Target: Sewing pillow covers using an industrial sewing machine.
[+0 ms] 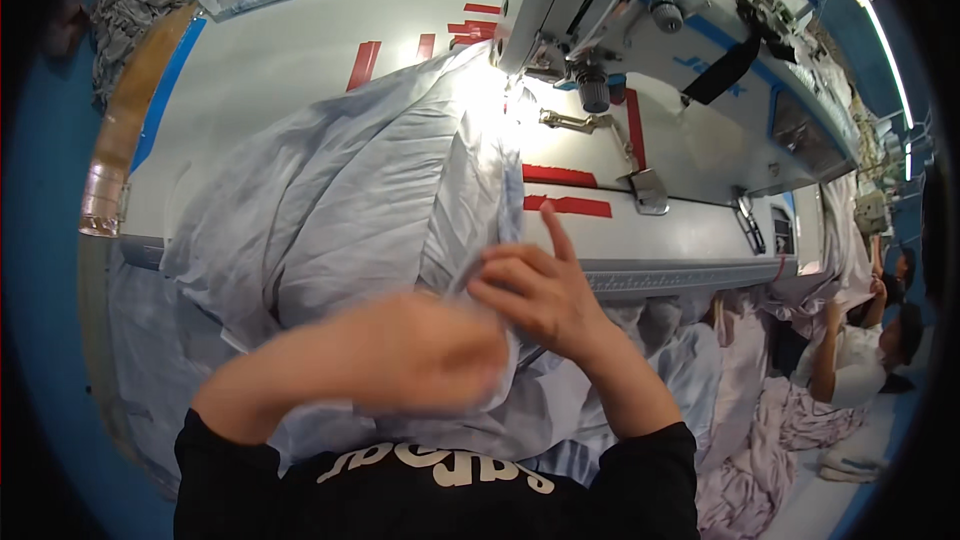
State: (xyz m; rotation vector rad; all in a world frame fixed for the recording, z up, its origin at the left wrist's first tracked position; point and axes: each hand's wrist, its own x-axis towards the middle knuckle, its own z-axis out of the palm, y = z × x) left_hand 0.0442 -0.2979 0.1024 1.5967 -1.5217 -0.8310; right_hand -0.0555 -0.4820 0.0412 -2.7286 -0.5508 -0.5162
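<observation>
A pale grey-blue fabric [350,190] lies in folds over the front of the sewing table and runs under the lit needle area of a sewing machine [690,70]. My right hand [535,290] pinches the fabric's edge between thumb and fingers, just off the table's front edge, with one finger raised. Close beside it, to the left and nearer my body, my left hand [430,355] is smeared by motion. Its fingers cannot be made out, nor whether it grips the cloth.
Red tape strips [568,206] mark the white table [260,60]. A hinged metal guide [648,190] sits right of the needle, and a ruler strip [690,275] edges the front. More cloth [145,10] is heaped at the far left. Another person [855,360] works at the right.
</observation>
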